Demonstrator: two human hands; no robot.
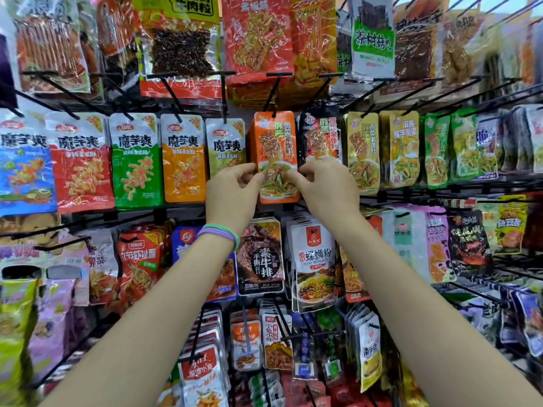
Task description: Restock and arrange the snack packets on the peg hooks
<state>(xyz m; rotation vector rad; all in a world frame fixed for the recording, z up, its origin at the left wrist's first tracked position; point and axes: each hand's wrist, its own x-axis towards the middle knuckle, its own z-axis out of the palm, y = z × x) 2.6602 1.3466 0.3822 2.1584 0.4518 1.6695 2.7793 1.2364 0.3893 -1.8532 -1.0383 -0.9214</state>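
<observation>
The orange snack packet hangs from a black peg hook at the centre of the rack and serves as the reference item. It is a flat, glossy pouch with rounded corners, printed with green characters at the top and a bowl of food across the lower half. More packets of the same kind hang behind it; their number cannot be made out.

The left hand pinches the packet's lower left edge between thumb and curled fingers. The right hand pinches the lower right edge in the same way. The fingertips of both hands cover part of the bowl print (the small text near the bottom edge is too fine to read). Green and purple bands sit on the left wrist.

Left of the orange packet hangs a pale green packet, then a row of yellow-orange, green, red and blue pouches. Right of it hangs a dark packet, partly hidden by the right hand. Directly below the orange packet hangs a black-and-brown packet. Packets at the frame edges are blurred and cut off.
</observation>
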